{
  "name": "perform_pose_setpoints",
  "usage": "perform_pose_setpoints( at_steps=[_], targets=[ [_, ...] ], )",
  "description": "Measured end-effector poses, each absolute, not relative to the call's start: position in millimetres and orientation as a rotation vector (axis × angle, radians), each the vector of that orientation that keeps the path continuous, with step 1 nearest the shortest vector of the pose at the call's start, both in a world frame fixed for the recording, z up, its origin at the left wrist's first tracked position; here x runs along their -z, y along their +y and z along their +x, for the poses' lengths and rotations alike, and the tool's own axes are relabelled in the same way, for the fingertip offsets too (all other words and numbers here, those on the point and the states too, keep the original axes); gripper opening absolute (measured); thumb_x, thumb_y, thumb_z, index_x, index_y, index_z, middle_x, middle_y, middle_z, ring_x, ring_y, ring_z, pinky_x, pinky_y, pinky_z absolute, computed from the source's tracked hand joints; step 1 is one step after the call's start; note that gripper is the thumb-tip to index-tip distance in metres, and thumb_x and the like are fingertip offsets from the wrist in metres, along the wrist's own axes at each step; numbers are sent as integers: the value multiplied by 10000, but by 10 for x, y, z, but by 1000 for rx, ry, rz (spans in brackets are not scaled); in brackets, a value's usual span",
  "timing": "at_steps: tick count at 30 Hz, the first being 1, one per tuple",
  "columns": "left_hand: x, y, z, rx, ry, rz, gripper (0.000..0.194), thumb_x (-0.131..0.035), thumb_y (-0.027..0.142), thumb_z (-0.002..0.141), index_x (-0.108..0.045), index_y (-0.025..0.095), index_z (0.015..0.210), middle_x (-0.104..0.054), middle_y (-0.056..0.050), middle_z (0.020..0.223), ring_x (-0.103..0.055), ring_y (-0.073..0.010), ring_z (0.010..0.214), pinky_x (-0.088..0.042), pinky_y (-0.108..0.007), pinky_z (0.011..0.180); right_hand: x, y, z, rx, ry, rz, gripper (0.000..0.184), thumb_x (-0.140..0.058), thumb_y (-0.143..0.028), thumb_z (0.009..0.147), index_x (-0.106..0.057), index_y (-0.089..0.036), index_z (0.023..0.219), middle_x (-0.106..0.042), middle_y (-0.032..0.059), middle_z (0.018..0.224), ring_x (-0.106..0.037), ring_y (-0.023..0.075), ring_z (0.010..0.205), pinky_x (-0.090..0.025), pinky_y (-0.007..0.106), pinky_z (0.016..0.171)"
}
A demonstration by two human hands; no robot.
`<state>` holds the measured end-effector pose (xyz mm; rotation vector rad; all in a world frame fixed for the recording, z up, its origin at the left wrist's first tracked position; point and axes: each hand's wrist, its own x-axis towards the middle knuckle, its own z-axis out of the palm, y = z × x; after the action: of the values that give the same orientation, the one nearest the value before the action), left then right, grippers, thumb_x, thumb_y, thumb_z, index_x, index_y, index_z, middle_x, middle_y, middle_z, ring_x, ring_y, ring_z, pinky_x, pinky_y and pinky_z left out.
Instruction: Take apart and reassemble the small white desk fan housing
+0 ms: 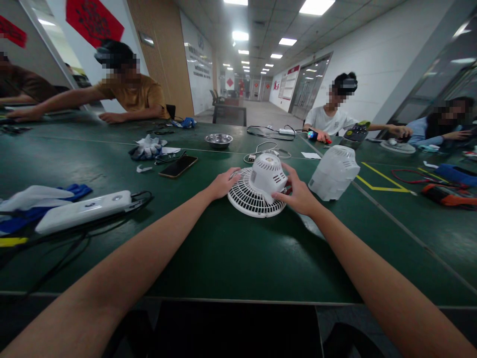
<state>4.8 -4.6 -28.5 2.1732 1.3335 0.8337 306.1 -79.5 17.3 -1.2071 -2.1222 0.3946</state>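
Observation:
A white fan head [266,174] lies on the green table, its round slatted grille [246,196] down and its motor housing upward. At the grille's left edge, my left hand [223,183] rests with its fingertips on the rim. My right hand [300,193] curves round the right side of the motor housing, thumb in front and fingers behind. Just right of it stands a white translucent plastic housing [333,173] with vent slots near its top. A pale cable [266,147] with a plug lies behind the fan head.
To the left are a phone [179,166], a white power strip [87,211] and gloves [147,148]. A metal bowl [218,140] stands farther back. An orange-and-black tool [449,195] lies at right. Several people sit round the table, one in a white shirt [328,122] opposite.

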Motion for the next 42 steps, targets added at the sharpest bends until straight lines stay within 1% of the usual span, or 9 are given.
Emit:
perform_pose_setpoints(
  at_steps=[5,10,14,21,29,34,42],
  targets=[
    [281,-53,49,-836,1318,2156,619,-347,555,987,-437,204,1489,-613,-135,1387,-621,-289,1194,-473,-400,991,-166,-799,3061,-385,-2120,-1195,985,-739,-518,793,-185,-284,1574,-668,132,1143,-669,298,863,-571,520,785],
    [289,-46,47,-857,1321,2174,600,-364,534,988,-444,204,1482,-605,-134,1400,-603,-293,1221,-448,-417,1027,-177,-793,3063,-399,-2118,-1206,999,-749,-510,790,-179,-282,1578,-663,140,1171,-671,303,883,-572,519,792],
    [294,-39,47,-843,1315,2166,606,-359,547,985,-446,207,1479,-621,-131,1375,-627,-288,1182,-470,-410,1000,-194,-793,3059,-397,-2125,-1212,1002,-752,-515,785,-183,-280,1576,-661,138,1164,-669,299,881,-573,518,796],
    [319,-12,46,-861,1320,2198,604,-353,541,985,-459,199,1471,-593,-133,1420,-589,-294,1248,-435,-423,1051,-178,-801,3054,-390,-2120,-1213,996,-748,-499,785,-187,-262,1573,-678,123,1089,-667,299,861,-568,521,802],
    [295,-32,48,-844,1328,2202,610,-351,540,986,-449,192,1477,-604,-133,1406,-598,-286,1238,-448,-410,1040,-172,-795,3057,-350,-2128,-1197,992,-734,-528,787,-193,-256,1573,-683,127,1105,-674,307,864,-555,520,805],
    [293,-34,46,-830,1335,2179,615,-344,556,986,-439,209,1485,-612,-125,1393,-612,-288,1211,-458,-420,1024,-176,-801,3056,-374,-2127,-1214,1001,-740,-519,787,-178,-268,1577,-669,137,1170,-672,314,911,-555,525,826],
    [280,-47,51,-841,1324,2162,613,-361,550,978,-442,211,1482,-620,-130,1382,-617,-294,1200,-463,-410,1007,-197,-817,3050,-411,-2121,-1200,986,-742,-500,790,-179,-281,1570,-666,132,1145,-670,322,913,-559,551,828]
  ],
)
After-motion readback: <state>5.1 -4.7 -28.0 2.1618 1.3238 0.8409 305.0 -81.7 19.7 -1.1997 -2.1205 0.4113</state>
